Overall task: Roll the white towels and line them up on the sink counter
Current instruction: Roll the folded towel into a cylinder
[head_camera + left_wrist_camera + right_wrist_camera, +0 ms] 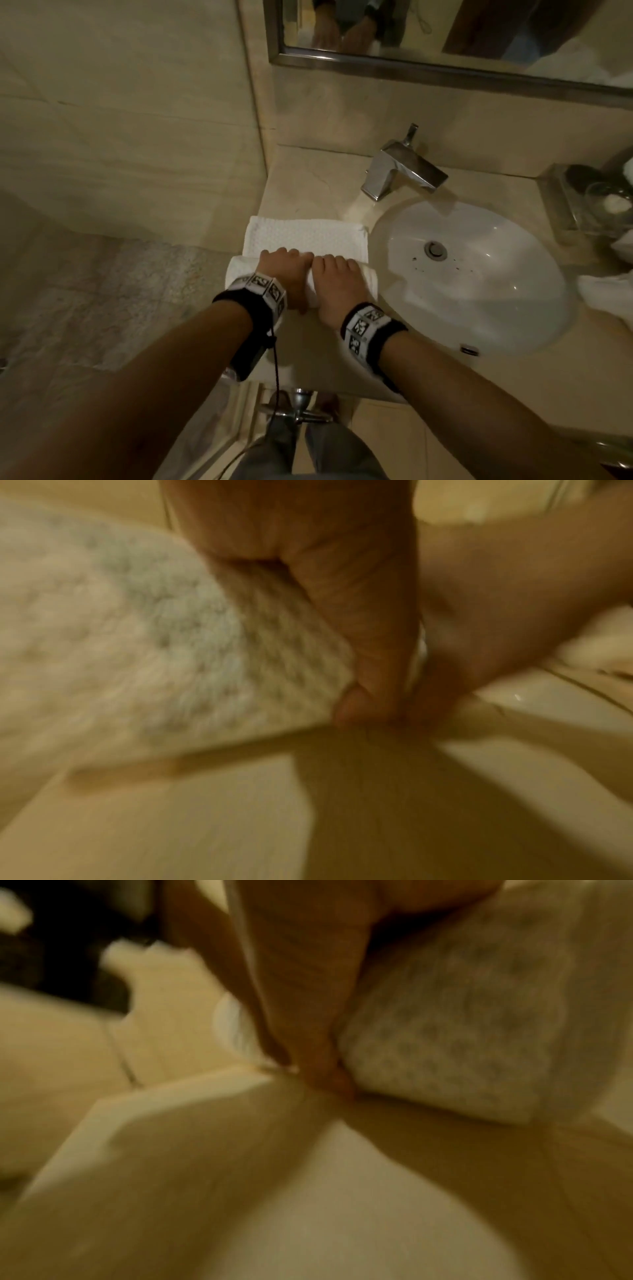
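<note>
One white towel lies on the beige counter, left of the sink. Its near part is rolled into a thick roll; the far part lies flat. Both hands sit side by side on the roll. My left hand curls its fingers over the top, and my right hand does the same beside it. The blurred left wrist view has the towel roll under my left hand, thumb at its near side. In the right wrist view my right hand grips the towel roll.
The white sink basin is right of the towel, with a chrome faucet behind it. More white cloth and a glass tray stand at the far right. A wall bounds the counter on the left; a mirror hangs behind.
</note>
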